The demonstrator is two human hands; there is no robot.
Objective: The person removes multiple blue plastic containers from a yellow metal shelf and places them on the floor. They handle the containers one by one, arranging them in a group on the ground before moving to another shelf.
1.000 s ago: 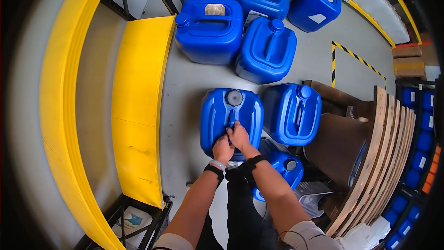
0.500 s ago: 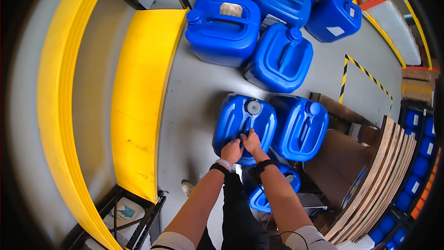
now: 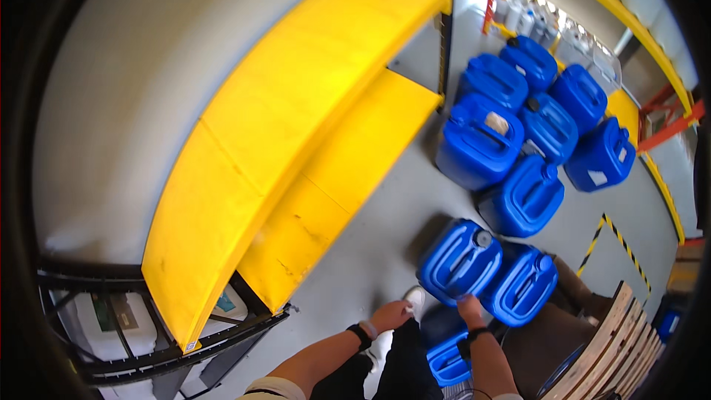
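Note:
A blue plastic canister [image 3: 458,259] with a grey cap lies on the grey floor just ahead of my feet. My right hand [image 3: 468,307] touches its near edge; the hand is blurred, so its grip is unclear. A second blue canister [image 3: 523,286] lies right beside the first, on its right. My left hand [image 3: 389,316] hangs free to the left of the canister, holding nothing, above my white shoe [image 3: 415,298]. A third blue canister [image 3: 450,360] sits lower, between my forearms.
Several more blue canisters [image 3: 518,126] stand grouped farther back. A yellow shelf rack [image 3: 296,141] runs along the left, with white containers [image 3: 111,326] on its lowest level. Stacked wooden pallets [image 3: 615,348] stand at the right, beyond yellow-black floor tape [image 3: 615,244].
Both hands were on the canister's handle; my left hand has come off and dropped to the left. My head has turned left, bringing the yellow shelf into view.

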